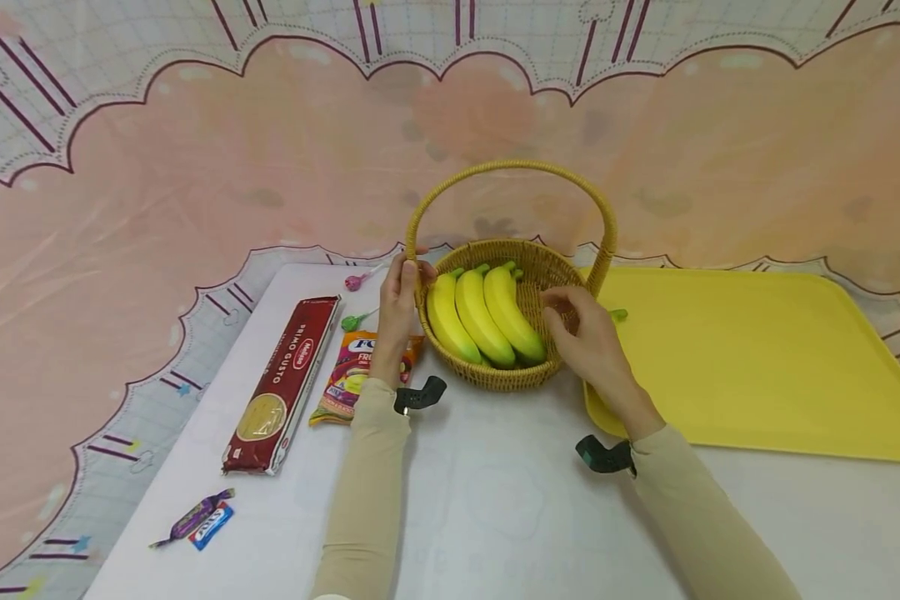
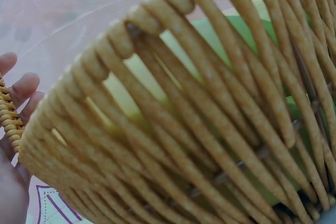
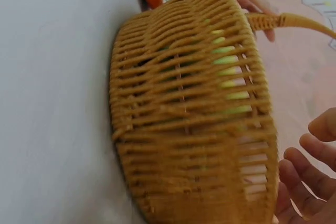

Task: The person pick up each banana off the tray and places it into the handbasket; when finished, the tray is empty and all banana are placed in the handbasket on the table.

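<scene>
In the head view a wicker basket (image 1: 495, 379) with a tall arched handle (image 1: 513, 165) stands on the white table, with several yellow bananas (image 1: 480, 312) side by side in its left part. My left hand (image 1: 399, 304) grips the foot of the handle at the basket's left rim; the left wrist view shows its fingers (image 2: 25, 85) round the wicker. At the right rim is my right hand (image 1: 588, 342), fingers loosely bent. In the right wrist view those fingers (image 3: 302, 169) are spread beside the rim and hold nothing.
A yellow tray (image 1: 757, 358) lies right of the basket; a green stem tip (image 1: 618, 315) shows there behind my right hand. On the left are a red spaghetti pack (image 1: 285, 383), a snack bag (image 1: 345, 383), two lollipops (image 1: 354, 283) and two wrapped sweets (image 1: 195, 517).
</scene>
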Demonstrator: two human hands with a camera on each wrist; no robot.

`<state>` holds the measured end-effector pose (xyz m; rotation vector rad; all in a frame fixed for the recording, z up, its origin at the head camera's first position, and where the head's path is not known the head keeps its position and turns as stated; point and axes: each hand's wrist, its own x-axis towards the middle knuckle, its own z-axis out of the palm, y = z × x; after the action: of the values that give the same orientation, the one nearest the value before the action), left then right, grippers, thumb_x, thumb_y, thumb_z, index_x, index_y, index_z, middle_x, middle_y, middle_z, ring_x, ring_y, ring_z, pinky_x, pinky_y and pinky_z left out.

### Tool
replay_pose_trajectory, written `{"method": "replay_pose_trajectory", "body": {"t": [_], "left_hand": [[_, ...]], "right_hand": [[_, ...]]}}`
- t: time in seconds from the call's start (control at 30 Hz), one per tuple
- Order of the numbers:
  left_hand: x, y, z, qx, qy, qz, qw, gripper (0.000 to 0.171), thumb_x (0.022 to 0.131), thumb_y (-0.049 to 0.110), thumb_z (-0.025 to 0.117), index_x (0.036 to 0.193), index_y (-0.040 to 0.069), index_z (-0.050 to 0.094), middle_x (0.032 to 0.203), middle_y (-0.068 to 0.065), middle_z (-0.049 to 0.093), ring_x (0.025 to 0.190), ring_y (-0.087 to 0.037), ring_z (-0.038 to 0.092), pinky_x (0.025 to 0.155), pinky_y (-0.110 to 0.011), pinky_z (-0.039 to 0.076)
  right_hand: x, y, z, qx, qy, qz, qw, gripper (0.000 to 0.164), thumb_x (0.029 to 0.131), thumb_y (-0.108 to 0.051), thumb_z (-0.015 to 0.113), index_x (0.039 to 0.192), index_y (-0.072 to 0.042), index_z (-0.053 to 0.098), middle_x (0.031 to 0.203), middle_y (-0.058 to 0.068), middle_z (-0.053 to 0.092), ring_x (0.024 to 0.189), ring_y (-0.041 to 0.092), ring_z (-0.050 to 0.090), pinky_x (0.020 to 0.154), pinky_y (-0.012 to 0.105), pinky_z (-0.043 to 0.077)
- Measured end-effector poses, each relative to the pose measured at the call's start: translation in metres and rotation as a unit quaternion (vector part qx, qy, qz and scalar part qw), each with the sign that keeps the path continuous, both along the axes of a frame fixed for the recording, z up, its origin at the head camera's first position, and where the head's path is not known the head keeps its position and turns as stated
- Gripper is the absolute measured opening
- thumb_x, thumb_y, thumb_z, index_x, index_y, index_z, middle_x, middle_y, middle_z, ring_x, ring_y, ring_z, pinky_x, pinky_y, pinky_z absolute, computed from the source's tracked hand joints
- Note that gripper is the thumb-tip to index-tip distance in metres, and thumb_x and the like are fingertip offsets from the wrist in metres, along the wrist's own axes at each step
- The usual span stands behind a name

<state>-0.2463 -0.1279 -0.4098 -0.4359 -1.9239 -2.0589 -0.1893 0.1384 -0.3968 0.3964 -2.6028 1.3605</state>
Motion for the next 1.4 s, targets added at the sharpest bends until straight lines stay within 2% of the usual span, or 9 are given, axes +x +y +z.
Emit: {"method": "replay_pose_trajectory", "body": {"t": [0.1,0.23,0.43,0.53,0.7,0.87,1.13,1.27,1.4], "left_hand": [[-0.007,-0.002,-0.010,0.003,0.008,0.004,1.0000,0.039,0.104,0.028,0.030,0.126,0.000,0.047,0.099,-0.025,0.053,0.096,-0.038,0.051,0.093,-0.036,0.045],[-0.015,-0.004,-0.021,0.006,0.011,0.008,0.9999,0.043,0.101,0.039,0.034,0.126,0.007,0.049,0.096,-0.010,0.056,0.093,-0.022,0.054,0.091,-0.027,0.045],[-0.005,-0.003,-0.009,0.004,-0.003,0.000,1.0000,0.035,0.104,0.023,0.030,0.127,0.003,0.048,0.099,-0.017,0.055,0.095,-0.025,0.053,0.093,-0.030,0.044],[0.001,-0.002,-0.004,0.000,-0.004,0.003,1.0000,0.035,0.104,0.021,0.029,0.127,0.002,0.047,0.099,-0.018,0.054,0.095,-0.026,0.053,0.093,-0.031,0.044],[0.004,-0.001,-0.001,-0.006,-0.003,0.006,1.0000,0.036,0.104,0.020,0.029,0.128,-0.001,0.045,0.100,-0.022,0.053,0.095,-0.024,0.053,0.095,-0.033,0.043],[0.005,0.000,-0.002,-0.003,0.001,0.008,1.0000,0.036,0.104,0.018,0.029,0.128,-0.002,0.045,0.099,-0.024,0.052,0.096,-0.028,0.053,0.096,-0.035,0.043],[0.005,-0.001,-0.005,0.008,-0.003,-0.003,1.0000,0.038,0.104,0.021,0.030,0.130,-0.003,0.043,0.100,-0.024,0.050,0.101,-0.037,0.049,0.097,-0.031,0.043],[0.005,0.000,-0.004,0.006,0.002,-0.003,1.0000,0.039,0.104,0.021,0.029,0.130,-0.005,0.042,0.102,-0.028,0.048,0.101,-0.037,0.048,0.097,-0.031,0.043],[0.006,0.000,-0.003,0.007,0.001,-0.003,1.0000,0.038,0.104,0.020,0.029,0.130,-0.005,0.043,0.101,-0.028,0.048,0.100,-0.038,0.048,0.096,-0.032,0.043]], "right_hand": [[0.008,0.010,-0.001,-0.007,0.004,-0.012,1.000,0.029,0.097,-0.022,0.051,0.122,-0.008,0.056,0.114,0.008,0.059,0.101,0.020,0.054,0.084,0.037,0.045],[0.018,0.023,-0.008,-0.001,0.013,-0.025,1.000,0.029,0.097,-0.017,0.051,0.122,-0.004,0.054,0.115,0.011,0.058,0.103,0.023,0.054,0.085,0.041,0.045],[0.027,0.042,-0.021,0.018,-0.002,-0.054,0.998,0.029,0.096,-0.016,0.050,0.122,-0.002,0.053,0.118,0.014,0.057,0.104,0.027,0.054,0.085,0.044,0.045],[0.031,0.050,-0.027,0.032,-0.025,-0.051,0.998,0.032,0.097,-0.019,0.051,0.123,0.000,0.052,0.120,0.017,0.054,0.106,0.030,0.052,0.086,0.046,0.044],[0.037,0.058,-0.037,0.070,-0.073,-0.036,0.994,0.045,0.096,-0.026,0.053,0.130,0.002,0.045,0.124,0.021,0.047,0.111,0.034,0.047,0.089,0.049,0.043],[0.035,0.061,-0.042,0.093,-0.100,-0.044,0.990,0.057,0.095,-0.033,0.054,0.136,0.002,0.038,0.128,0.024,0.041,0.114,0.037,0.046,0.090,0.051,0.043],[0.021,0.063,-0.043,0.103,-0.190,-0.047,0.975,0.080,0.093,-0.040,0.054,0.147,0.005,0.014,0.136,0.030,0.037,0.120,0.041,0.043,0.096,0.053,0.041],[0.016,0.064,-0.043,0.120,-0.219,-0.040,0.968,0.083,0.093,-0.041,0.052,0.148,0.005,0.011,0.139,0.029,0.036,0.123,0.042,0.041,0.098,0.054,0.040],[0.017,0.067,-0.041,0.118,-0.235,-0.034,0.964,0.081,0.093,-0.039,0.053,0.148,0.005,0.013,0.141,0.029,0.035,0.125,0.042,0.040,0.099,0.054,0.039]]}}
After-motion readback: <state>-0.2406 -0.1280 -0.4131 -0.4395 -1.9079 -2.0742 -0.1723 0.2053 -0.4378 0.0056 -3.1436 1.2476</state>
